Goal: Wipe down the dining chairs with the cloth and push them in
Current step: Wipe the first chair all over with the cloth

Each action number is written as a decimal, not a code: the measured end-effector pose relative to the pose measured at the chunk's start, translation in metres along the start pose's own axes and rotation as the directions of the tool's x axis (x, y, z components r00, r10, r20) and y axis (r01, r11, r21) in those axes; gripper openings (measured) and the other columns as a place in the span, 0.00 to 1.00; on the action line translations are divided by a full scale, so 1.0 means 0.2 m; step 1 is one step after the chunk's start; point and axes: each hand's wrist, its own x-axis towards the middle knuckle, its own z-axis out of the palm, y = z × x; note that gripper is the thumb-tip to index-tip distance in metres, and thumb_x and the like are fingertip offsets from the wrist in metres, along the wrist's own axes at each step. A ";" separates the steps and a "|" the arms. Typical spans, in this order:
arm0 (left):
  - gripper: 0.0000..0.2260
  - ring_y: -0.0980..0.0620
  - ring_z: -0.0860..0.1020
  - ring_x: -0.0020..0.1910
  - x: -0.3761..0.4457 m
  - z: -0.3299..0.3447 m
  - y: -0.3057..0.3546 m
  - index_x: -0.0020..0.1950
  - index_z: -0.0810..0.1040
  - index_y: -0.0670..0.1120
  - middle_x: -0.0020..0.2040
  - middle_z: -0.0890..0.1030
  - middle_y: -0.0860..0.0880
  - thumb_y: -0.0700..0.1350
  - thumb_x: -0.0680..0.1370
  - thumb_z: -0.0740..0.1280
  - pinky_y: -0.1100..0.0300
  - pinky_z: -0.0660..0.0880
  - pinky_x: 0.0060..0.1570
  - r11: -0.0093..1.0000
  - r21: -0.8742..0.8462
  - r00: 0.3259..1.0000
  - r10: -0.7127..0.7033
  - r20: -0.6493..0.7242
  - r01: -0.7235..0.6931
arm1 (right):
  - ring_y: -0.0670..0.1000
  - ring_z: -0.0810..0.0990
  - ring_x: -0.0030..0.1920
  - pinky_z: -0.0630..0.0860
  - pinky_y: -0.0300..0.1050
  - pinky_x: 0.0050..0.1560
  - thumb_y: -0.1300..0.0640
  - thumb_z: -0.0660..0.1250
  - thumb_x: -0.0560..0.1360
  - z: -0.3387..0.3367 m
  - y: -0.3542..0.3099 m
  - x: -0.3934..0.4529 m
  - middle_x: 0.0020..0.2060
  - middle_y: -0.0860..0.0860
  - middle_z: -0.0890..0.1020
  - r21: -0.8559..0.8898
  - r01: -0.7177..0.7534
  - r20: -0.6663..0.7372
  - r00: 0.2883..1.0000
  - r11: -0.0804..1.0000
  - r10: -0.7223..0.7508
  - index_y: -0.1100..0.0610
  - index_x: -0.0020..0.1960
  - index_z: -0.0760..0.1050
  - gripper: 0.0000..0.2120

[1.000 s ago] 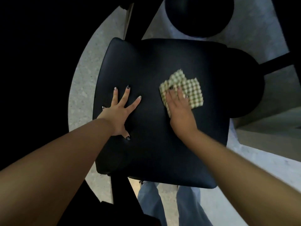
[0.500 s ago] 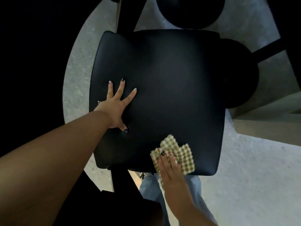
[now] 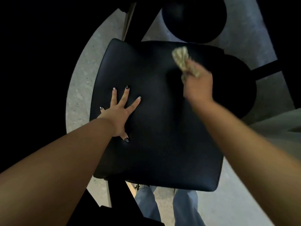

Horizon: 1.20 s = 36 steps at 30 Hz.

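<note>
A black padded chair seat (image 3: 156, 124) fills the middle of the view, seen from above. My left hand (image 3: 119, 114) rests flat on its left part with the fingers spread. My right hand (image 3: 197, 86) is over the far right part of the seat, blurred by motion, and holds a bunched green-and-white checked cloth (image 3: 183, 58) that sticks out past the fingers toward the seat's far edge. How the fingers close on the cloth is hidden behind the back of the hand.
A dark round shape (image 3: 193, 17) lies beyond the seat, and a dark rounded shape (image 3: 239, 88) lies to its right. Black bars (image 3: 141, 18) run at the top. Pale speckled floor (image 3: 78, 88) surrounds the chair. My legs in blue jeans (image 3: 184, 207) stand at the seat's near edge.
My right hand swept the cloth from mid-seat to the near edge, then up to the far right part, where the cloth is now bunched. My left hand stayed in place.
</note>
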 end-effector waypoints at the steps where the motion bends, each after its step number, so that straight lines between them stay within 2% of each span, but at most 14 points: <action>1: 0.62 0.37 0.23 0.71 0.00 0.00 0.00 0.74 0.28 0.63 0.71 0.19 0.52 0.56 0.65 0.80 0.27 0.57 0.67 1.000 -0.006 1.000 -0.002 0.006 0.002 | 0.53 0.76 0.62 0.67 0.37 0.66 0.62 0.57 0.69 0.05 -0.03 0.15 0.61 0.55 0.79 -0.129 0.093 0.026 0.996 0.987 -0.091 0.59 0.64 0.77 0.25; 3: 0.62 0.37 0.23 0.71 0.00 0.01 0.00 0.75 0.28 0.63 0.71 0.18 0.52 0.55 0.65 0.80 0.27 0.57 0.67 1.000 -0.013 1.000 0.001 0.010 -0.001 | 0.55 0.70 0.68 0.60 0.34 0.67 0.66 0.56 0.70 0.13 -0.06 0.39 0.66 0.55 0.75 -0.339 0.201 0.137 0.977 0.919 -0.163 0.56 0.68 0.74 0.27; 6: 0.62 0.37 0.23 0.71 0.01 0.01 0.01 0.75 0.29 0.63 0.70 0.18 0.52 0.55 0.65 0.80 0.26 0.57 0.67 1.000 -0.013 1.000 0.003 0.014 -0.003 | 0.56 0.60 0.74 0.54 0.40 0.72 0.68 0.58 0.75 0.21 -0.05 0.55 0.74 0.55 0.64 -0.540 0.285 0.366 0.927 0.792 -0.084 0.53 0.75 0.64 0.29; 8: 0.62 0.36 0.23 0.71 0.01 0.02 0.01 0.75 0.29 0.62 0.70 0.18 0.51 0.55 0.65 0.80 0.26 0.57 0.66 1.000 -0.012 1.000 0.002 0.011 -0.002 | 0.58 0.55 0.76 0.51 0.47 0.75 0.68 0.58 0.76 0.28 -0.01 0.56 0.76 0.57 0.59 -0.592 0.330 0.398 0.913 0.736 -0.089 0.54 0.76 0.59 0.30; 10: 0.62 0.36 0.23 0.71 0.01 0.01 0.01 0.75 0.29 0.62 0.70 0.18 0.51 0.55 0.65 0.80 0.25 0.57 0.66 1.000 -0.012 1.000 -0.002 0.013 0.002 | 0.59 0.54 0.76 0.52 0.53 0.75 0.69 0.57 0.75 0.30 0.04 0.50 0.76 0.58 0.58 -0.582 0.423 0.441 0.882 0.695 -0.168 0.57 0.76 0.58 0.30; 13: 0.63 0.36 0.23 0.71 0.01 0.01 0.01 0.75 0.29 0.63 0.70 0.18 0.52 0.57 0.64 0.80 0.25 0.58 0.66 1.000 -0.012 1.000 -0.008 0.006 0.008 | 0.59 0.49 0.77 0.48 0.58 0.75 0.74 0.57 0.72 0.28 0.12 0.31 0.76 0.57 0.57 -0.500 0.580 0.586 0.773 0.643 -0.242 0.60 0.76 0.57 0.34; 15: 0.63 0.36 0.23 0.71 0.01 0.02 0.01 0.75 0.29 0.63 0.70 0.18 0.52 0.57 0.64 0.80 0.26 0.59 0.66 1.000 -0.004 1.000 -0.012 0.001 0.012 | 0.61 0.48 0.77 0.42 0.58 0.74 0.76 0.57 0.70 0.23 0.19 0.13 0.76 0.58 0.58 -0.440 0.642 0.651 0.709 0.627 -0.270 0.62 0.76 0.57 0.35; 17: 0.63 0.36 0.23 0.71 0.00 0.02 0.01 0.75 0.28 0.63 0.70 0.18 0.52 0.57 0.64 0.80 0.26 0.59 0.66 1.000 0.002 1.000 -0.012 0.002 0.012 | 0.63 0.51 0.76 0.41 0.57 0.72 0.78 0.59 0.67 0.18 0.28 -0.07 0.74 0.61 0.62 -0.378 0.697 0.680 0.656 0.609 -0.329 0.65 0.74 0.60 0.36; 20: 0.63 0.37 0.24 0.71 0.00 0.01 0.01 0.75 0.28 0.63 0.71 0.18 0.52 0.57 0.64 0.80 0.26 0.59 0.66 1.000 0.003 1.000 -0.015 -0.003 0.015 | 0.66 0.60 0.71 0.48 0.64 0.67 0.76 0.58 0.61 0.15 0.43 -0.34 0.67 0.65 0.71 -0.334 0.708 0.622 0.662 0.623 -0.418 0.69 0.68 0.69 0.34; 22: 0.63 0.37 0.24 0.72 -0.01 0.01 0.02 0.74 0.28 0.63 0.71 0.19 0.52 0.57 0.64 0.80 0.26 0.59 0.66 1.000 0.015 1.000 -0.017 -0.010 0.018 | 0.65 0.62 0.70 0.52 0.67 0.66 0.73 0.55 0.63 0.14 0.49 -0.51 0.66 0.64 0.73 -0.335 0.690 0.583 0.687 0.642 -0.434 0.69 0.66 0.71 0.31; 26: 0.63 0.38 0.25 0.73 -0.02 0.00 0.02 0.74 0.28 0.64 0.72 0.20 0.53 0.57 0.63 0.80 0.27 0.58 0.66 0.999 0.017 1.000 -0.028 -0.010 0.029 | 0.63 0.66 0.70 0.56 0.65 0.68 0.67 0.50 0.66 0.11 0.56 -0.80 0.67 0.60 0.74 -0.351 0.713 0.619 0.663 0.606 -0.421 0.65 0.67 0.71 0.31; 29: 0.64 0.39 0.25 0.73 -0.02 0.00 0.03 0.74 0.28 0.65 0.72 0.20 0.54 0.57 0.62 0.80 0.27 0.58 0.67 0.999 0.024 0.999 -0.042 -0.021 0.042 | 0.60 0.63 0.72 0.55 0.59 0.74 0.65 0.49 0.68 0.07 0.63 -0.96 0.68 0.57 0.73 -0.345 0.751 0.661 0.621 0.563 -0.421 0.62 0.70 0.66 0.30; 32: 0.65 0.39 0.26 0.74 -0.02 0.00 0.03 0.73 0.27 0.65 0.72 0.20 0.54 0.59 0.62 0.80 0.29 0.62 0.67 0.996 0.068 0.998 -0.050 -0.035 0.052 | 0.58 0.60 0.73 0.50 0.55 0.72 0.63 0.49 0.70 0.03 0.71 -1.11 0.70 0.55 0.71 -0.344 0.790 0.740 0.561 0.508 -0.371 0.60 0.72 0.61 0.29; 36: 0.65 0.38 0.30 0.75 -0.03 -0.01 0.06 0.74 0.27 0.63 0.74 0.22 0.51 0.60 0.62 0.80 0.32 0.61 0.69 0.989 0.114 0.995 -0.085 -0.060 0.092 | 0.55 0.57 0.74 0.51 0.52 0.72 0.63 0.51 0.70 -0.03 0.77 -1.26 0.70 0.51 0.70 -0.310 0.792 0.786 0.525 0.526 -0.328 0.56 0.71 0.62 0.29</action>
